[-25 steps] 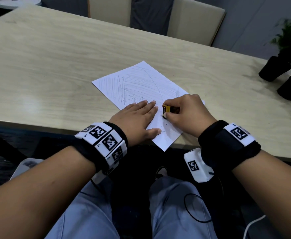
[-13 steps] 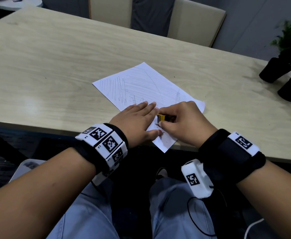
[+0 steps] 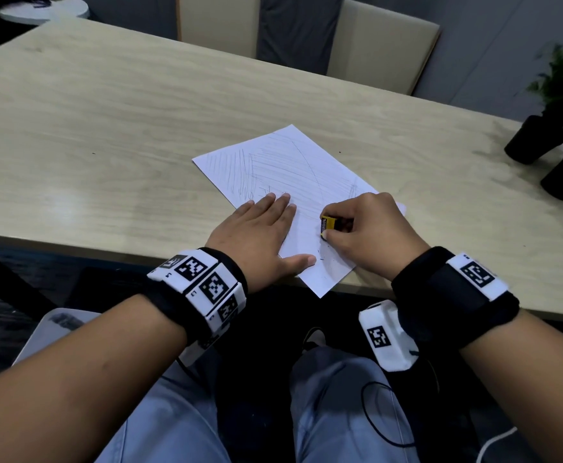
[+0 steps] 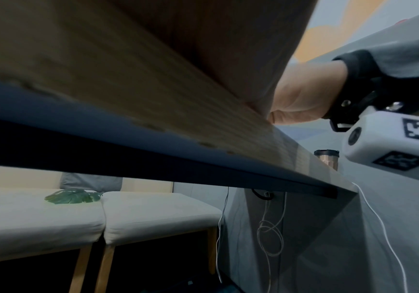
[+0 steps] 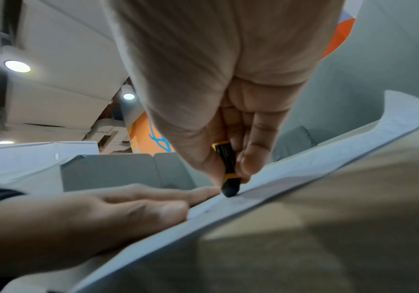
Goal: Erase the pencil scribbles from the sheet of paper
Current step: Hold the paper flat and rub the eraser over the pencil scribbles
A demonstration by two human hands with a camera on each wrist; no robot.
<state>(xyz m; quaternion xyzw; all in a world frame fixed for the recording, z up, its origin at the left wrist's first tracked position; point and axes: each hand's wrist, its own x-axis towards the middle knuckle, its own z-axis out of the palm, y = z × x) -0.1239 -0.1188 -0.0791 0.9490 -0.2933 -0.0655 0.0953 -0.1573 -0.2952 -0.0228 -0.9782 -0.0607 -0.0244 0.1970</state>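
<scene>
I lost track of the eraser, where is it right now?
In the head view the eraser is pinched in the right hand, its tip on the near part of the paper, just right of the flat left hand.

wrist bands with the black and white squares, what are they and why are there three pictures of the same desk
No machine here: a person wears a camera on the head and one on each wrist, and the patterned bands carry printed markers. The head view looks down at both hands. The left hand lies flat with straight fingers on the sheet of paper, at the near edge of the wooden table. The right hand pinches a small eraser with a yellow and black sleeve; in the right wrist view its dark tip touches the paper. Faint pencil scribbles cover the far part of the sheet. The left wrist camera sits low at the table edge, so it mostly shows the table's side and seats beyond. Dark plant pots stand at the far right.
</scene>
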